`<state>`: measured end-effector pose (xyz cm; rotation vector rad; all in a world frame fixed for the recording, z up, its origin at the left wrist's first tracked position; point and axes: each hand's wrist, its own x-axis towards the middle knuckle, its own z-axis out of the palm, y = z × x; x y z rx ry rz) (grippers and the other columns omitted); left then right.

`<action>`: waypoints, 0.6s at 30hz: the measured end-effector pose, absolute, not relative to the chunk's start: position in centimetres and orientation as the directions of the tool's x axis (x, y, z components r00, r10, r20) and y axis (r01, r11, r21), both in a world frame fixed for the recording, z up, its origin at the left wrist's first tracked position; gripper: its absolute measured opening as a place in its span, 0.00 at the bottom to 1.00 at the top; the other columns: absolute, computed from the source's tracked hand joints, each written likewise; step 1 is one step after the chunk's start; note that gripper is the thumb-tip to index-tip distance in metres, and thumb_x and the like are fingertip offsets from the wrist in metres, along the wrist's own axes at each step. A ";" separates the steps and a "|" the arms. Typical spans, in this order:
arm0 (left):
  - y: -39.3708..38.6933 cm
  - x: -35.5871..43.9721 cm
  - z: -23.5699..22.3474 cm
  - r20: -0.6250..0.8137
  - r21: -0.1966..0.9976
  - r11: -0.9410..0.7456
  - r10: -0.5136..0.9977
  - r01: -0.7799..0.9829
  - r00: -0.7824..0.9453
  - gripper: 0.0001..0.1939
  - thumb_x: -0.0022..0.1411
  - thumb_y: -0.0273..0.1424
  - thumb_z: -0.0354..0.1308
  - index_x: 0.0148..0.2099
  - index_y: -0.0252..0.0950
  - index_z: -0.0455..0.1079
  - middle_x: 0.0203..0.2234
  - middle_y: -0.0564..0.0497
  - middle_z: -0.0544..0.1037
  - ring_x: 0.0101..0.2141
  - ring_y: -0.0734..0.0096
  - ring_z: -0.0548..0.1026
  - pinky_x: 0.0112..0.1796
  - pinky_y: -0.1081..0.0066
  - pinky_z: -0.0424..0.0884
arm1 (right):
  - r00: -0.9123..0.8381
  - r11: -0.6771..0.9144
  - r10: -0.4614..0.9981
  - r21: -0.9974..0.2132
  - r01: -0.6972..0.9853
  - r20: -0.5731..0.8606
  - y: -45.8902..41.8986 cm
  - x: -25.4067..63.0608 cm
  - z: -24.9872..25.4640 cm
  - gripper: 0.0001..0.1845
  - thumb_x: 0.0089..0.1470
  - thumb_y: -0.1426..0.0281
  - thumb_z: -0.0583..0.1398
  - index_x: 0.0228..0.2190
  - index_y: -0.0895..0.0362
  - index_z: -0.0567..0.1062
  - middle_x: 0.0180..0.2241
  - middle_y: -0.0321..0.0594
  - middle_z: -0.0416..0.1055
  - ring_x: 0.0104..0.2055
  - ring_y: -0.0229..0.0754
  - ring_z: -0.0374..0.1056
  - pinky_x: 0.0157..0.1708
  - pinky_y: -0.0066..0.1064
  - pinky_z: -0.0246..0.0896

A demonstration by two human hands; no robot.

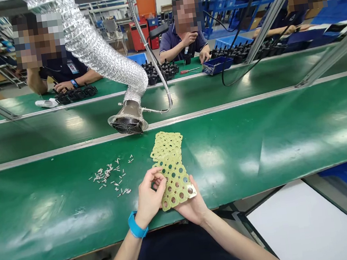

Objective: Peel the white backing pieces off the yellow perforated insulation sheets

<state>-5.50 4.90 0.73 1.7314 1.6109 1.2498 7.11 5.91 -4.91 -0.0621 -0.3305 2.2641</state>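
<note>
A yellow-green perforated sheet (177, 183) with round holes is held over the near edge of the green table (258, 144). My left hand (149, 199), with a blue wristband, pinches its left edge, fingers curled. My right hand (192, 207) supports the sheet from below, mostly hidden under it. Further sheets of the same kind (166, 144) lie on the table just beyond.
Several small grey metal pieces (111, 177) are scattered on the table to the left. A silver flexible duct with a metal nozzle (127, 120) hangs ahead. Across the conveyor belt (64, 127) three people work at black parts (76, 94) and a blue bin (216, 65).
</note>
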 end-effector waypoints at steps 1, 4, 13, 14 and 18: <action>4.9 -5.4 0.7 0.305 0.823 -0.207 0.947 0.529 -0.104 0.13 0.61 0.30 0.55 0.49 0.37 0.66 0.29 0.54 0.72 0.29 0.74 0.70 0.32 0.74 0.66 | -0.657 -0.622 0.751 -0.263 -0.738 0.066 5.9 7.1 -4.9 0.35 0.51 0.43 0.57 0.52 0.53 0.72 0.58 0.45 0.68 0.63 0.52 0.57 0.60 0.50 0.50; 4.9 -5.3 0.6 0.308 0.819 -0.202 0.944 0.538 -0.115 0.13 0.61 0.30 0.55 0.49 0.37 0.66 0.29 0.53 0.72 0.29 0.73 0.69 0.33 0.74 0.65 | -0.656 -0.615 0.751 -0.285 -0.735 0.073 5.9 7.2 -4.9 0.36 0.51 0.43 0.56 0.51 0.53 0.72 0.57 0.46 0.69 0.63 0.53 0.57 0.60 0.50 0.50; 5.1 -6.0 0.9 0.251 0.844 -0.179 0.965 0.506 -0.077 0.15 0.59 0.31 0.57 0.49 0.37 0.67 0.28 0.54 0.72 0.29 0.73 0.70 0.33 0.73 0.66 | -0.660 -0.616 0.748 -0.297 -0.730 0.072 5.8 7.1 -5.1 0.35 0.51 0.43 0.56 0.51 0.52 0.72 0.56 0.46 0.70 0.62 0.53 0.57 0.58 0.52 0.52; 5.2 -6.2 1.0 0.244 0.841 -0.180 0.968 0.511 -0.060 0.16 0.59 0.31 0.57 0.50 0.37 0.67 0.29 0.53 0.72 0.30 0.73 0.70 0.33 0.73 0.67 | -0.664 -0.618 0.743 -0.296 -0.728 0.082 5.8 7.1 -5.1 0.35 0.51 0.42 0.56 0.52 0.52 0.72 0.56 0.46 0.69 0.62 0.54 0.58 0.58 0.53 0.52; 5.2 -6.4 1.4 0.222 0.823 -0.177 0.975 0.540 -0.018 0.16 0.60 0.30 0.56 0.51 0.37 0.66 0.29 0.53 0.72 0.31 0.72 0.71 0.35 0.73 0.67 | -0.670 -0.623 0.736 -0.292 -0.725 0.095 5.8 7.1 -5.1 0.36 0.51 0.42 0.56 0.52 0.53 0.72 0.56 0.47 0.69 0.61 0.54 0.58 0.57 0.54 0.53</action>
